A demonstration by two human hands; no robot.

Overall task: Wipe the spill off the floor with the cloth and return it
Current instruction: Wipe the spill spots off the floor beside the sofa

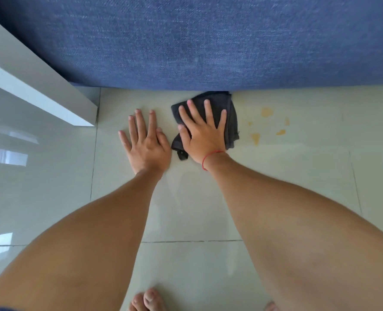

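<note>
Several yellow spots [266,112] lie just right of the right hand [205,135], spread flat on the dark cloth [232,122]. Left hand [144,142] braces flat, empty. Sweep rightward, pressing evenly.

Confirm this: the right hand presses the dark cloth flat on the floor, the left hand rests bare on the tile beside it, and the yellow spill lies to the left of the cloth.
Wrong side. In the head view the yellow spill lies to the right of the dark cloth, untouched. The rest holds: right hand on cloth, left hand on bare tile.
</note>
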